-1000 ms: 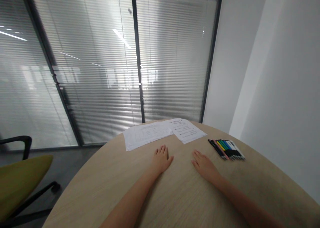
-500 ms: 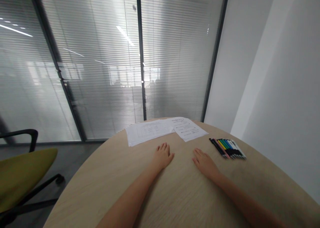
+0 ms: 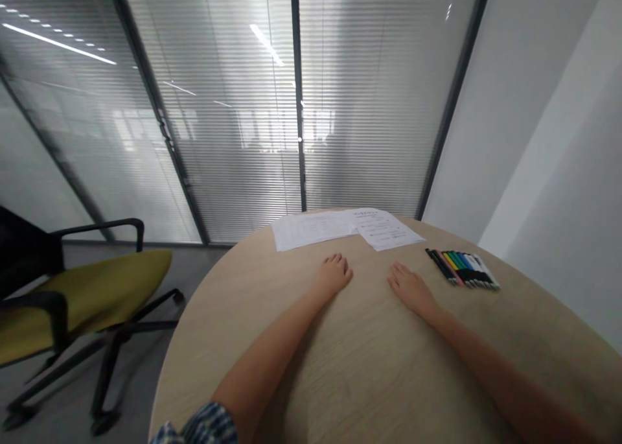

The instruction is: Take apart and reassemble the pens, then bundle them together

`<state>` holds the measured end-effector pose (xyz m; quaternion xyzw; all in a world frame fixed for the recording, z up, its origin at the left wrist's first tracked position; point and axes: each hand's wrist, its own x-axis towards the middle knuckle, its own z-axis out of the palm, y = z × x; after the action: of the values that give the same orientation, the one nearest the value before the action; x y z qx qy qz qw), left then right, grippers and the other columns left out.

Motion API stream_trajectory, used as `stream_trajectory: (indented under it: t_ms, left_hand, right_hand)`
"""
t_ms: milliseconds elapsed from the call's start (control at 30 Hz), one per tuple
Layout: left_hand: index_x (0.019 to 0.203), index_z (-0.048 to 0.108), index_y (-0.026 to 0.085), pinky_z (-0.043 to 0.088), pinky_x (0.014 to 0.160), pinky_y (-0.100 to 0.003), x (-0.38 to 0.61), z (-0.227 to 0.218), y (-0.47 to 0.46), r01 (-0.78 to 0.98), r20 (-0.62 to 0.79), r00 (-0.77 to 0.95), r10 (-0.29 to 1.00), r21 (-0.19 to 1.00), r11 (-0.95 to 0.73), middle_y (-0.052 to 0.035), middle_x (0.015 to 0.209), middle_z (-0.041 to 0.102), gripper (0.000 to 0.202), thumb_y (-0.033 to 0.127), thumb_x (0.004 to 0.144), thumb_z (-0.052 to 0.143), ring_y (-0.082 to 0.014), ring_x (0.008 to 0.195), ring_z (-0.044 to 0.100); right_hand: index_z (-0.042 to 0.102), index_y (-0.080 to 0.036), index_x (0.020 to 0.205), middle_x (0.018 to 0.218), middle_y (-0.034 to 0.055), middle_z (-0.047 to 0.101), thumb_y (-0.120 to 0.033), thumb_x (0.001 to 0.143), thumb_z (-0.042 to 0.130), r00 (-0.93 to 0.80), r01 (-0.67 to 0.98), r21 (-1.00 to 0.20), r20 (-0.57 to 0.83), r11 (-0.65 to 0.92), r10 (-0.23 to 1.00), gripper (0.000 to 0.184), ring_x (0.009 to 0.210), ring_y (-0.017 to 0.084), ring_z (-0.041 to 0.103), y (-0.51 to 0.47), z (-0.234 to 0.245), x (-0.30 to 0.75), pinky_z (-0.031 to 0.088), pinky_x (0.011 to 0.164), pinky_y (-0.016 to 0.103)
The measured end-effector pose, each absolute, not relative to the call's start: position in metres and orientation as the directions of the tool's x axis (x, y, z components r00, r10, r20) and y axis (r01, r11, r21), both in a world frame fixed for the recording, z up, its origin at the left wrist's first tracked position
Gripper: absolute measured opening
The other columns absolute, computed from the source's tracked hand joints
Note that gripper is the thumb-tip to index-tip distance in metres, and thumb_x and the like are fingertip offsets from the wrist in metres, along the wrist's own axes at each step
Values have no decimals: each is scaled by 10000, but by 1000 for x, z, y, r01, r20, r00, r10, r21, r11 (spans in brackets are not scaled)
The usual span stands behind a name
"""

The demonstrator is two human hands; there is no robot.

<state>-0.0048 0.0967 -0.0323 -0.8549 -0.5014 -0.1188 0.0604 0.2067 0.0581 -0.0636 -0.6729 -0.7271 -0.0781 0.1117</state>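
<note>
My left hand (image 3: 335, 273) rests palm down on the wooden table (image 3: 359, 373), its fingers slightly bent and nothing in it. A blue checked sleeve (image 3: 208, 424) shows at that elbow. To its right, my right hand (image 3: 412, 290) lies flat, fingers stretched out and close together, also holding nothing. Beyond the hands are printed white sheets: one wide sheet (image 3: 313, 230) on the left and another sheet (image 3: 389, 231) overlapping it on the right. A row of pens (image 3: 464, 269) in black, pink, yellow, green, blue and white lies right of my right hand, apart from it.
A chair with an olive seat (image 3: 111, 282) and black armrests stands on the grey floor left of the table. Behind the table rises a glass partition with blinds (image 3: 243, 139). A white wall (image 3: 549, 191) borders the right side.
The view has swung left and down, so more of the chair and the checked sleeve shows. The left fingers look a little more bent; the right hand keeps its place on the table.
</note>
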Motion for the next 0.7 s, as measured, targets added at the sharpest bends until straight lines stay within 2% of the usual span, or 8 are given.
stream_trajectory:
  t_ms: [167, 267, 400, 467, 567, 633, 700]
  left_hand:
    - [1112, 456, 127, 274, 954, -313, -11, -28, 80, 873, 246, 477, 844, -20, -487, -104, 1245, 414, 380, 339, 826, 323, -192, 1147, 359]
    - [1070, 488, 115, 312, 923, -312, -9, -22, 64, 877, 225, 475, 851, -42, -479, -118, 1207, 447, 347, 297, 832, 314, -198, 1107, 406]
    - [964, 553, 60, 390, 805, -385, 4, -5, 33, 878, 134, 479, 867, -77, -473, -195, 1016, 555, 330, 222, 831, 298, -259, 966, 511]
    - [894, 592, 65, 411, 745, -409, 10, 9, 13, 866, 49, 498, 866, -88, -493, -203, 936, 588, 308, 216, 815, 335, -285, 899, 544]
    - [832, 633, 161, 451, 634, -347, 7, 28, -20, 818, -110, 567, 817, -47, -574, -108, 801, 642, 308, 389, 757, 439, -256, 746, 594]
    - [973, 587, 251, 445, 671, -331, -5, 28, -42, 782, -134, 618, 775, 4, -623, -48, 861, 641, 408, 529, 718, 431, -236, 788, 587]
    - [1098, 506, 283, 387, 806, -356, -20, 15, -61, 756, 32, 647, 761, 103, -647, -30, 1010, 595, 467, 549, 729, 400, -247, 975, 508]
  right_hand:
    - [463, -72, 1147, 1238, 161, 419, -270, 816, 315, -76, 991, -81, 305, 105, 949, 413, 1155, 233, 353, 57, -62, 204, 283, 930, 363]
    - [489, -63, 1113, 1201, 175, 454, -256, 811, 321, -82, 984, -120, 338, 130, 938, 396, 1124, 243, 388, 54, -57, 202, 294, 920, 373]
    - [475, -100, 1129, 1149, 125, 508, -220, 800, 329, -136, 955, -194, 385, 224, 913, 380, 1068, 187, 447, 44, -50, 199, 327, 909, 311]
    - [446, -134, 1158, 1164, 87, 497, -210, 796, 323, -164, 932, -233, 413, 278, 896, 390, 1076, 159, 437, 32, -41, 194, 328, 917, 296]
    - [409, -191, 1182, 1168, 52, 485, -236, 811, 287, -190, 880, -306, 475, 364, 859, 393, 1088, 140, 422, -5, -8, 186, 341, 913, 304]
    - [406, -198, 1182, 1128, 61, 506, -285, 816, 309, -215, 732, -422, 601, 534, 770, 388, 1067, 162, 442, -44, 27, 187, 364, 890, 319]
    - [391, -247, 1189, 1130, 42, 501, -316, 839, 298, -176, 644, -461, 688, 611, 704, 368, 1038, 171, 468, -86, 61, 199, 387, 863, 328]
